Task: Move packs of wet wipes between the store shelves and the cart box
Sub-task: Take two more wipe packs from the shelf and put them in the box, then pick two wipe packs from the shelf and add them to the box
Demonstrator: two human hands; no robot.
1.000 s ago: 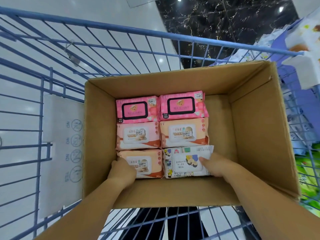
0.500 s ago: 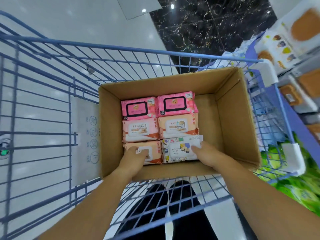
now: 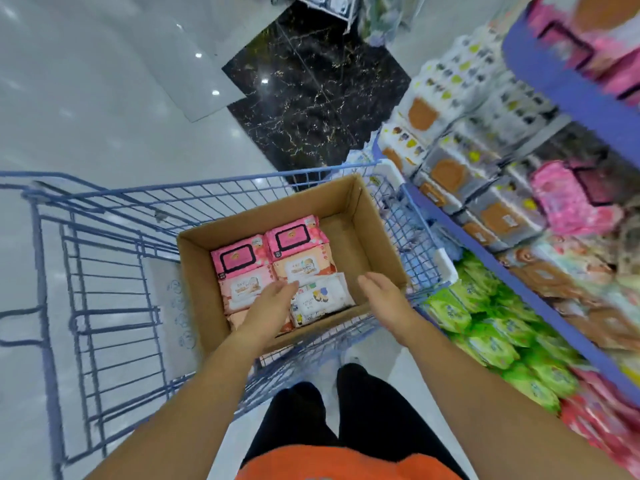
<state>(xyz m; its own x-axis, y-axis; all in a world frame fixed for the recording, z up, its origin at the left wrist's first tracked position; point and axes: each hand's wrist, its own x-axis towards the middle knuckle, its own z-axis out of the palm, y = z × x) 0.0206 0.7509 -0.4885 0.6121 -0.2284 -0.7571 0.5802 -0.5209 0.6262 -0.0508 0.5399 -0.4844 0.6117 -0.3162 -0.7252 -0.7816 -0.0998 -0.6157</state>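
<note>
**Wet-wipe packs [image 3: 304, 268] in cart box [image 3: 375, 237], nothing in hand**

Six packs are lying flat in two snug columns, filling the side of the cart box beneath the left hand [image 3: 273, 303]. This is probably keeping the bare strip under the right hand [image 3: 379, 294] free for more.

Both hands are hovering with fingers straight, gripping nothing. Whether the left is touching a pack cannot be told.

- **Farthest from the hands:** pink packs [image 3: 239, 258] are sitting here.
- **Closer:** peach packs [image 3: 242, 289].
- **Between the hands:** a white cartoon-printed pack [image 3: 318, 299].

Shelves [image 3: 467, 237] beyond the right hand are carrying more stock. Label print is showing too blurred to read.
</note>
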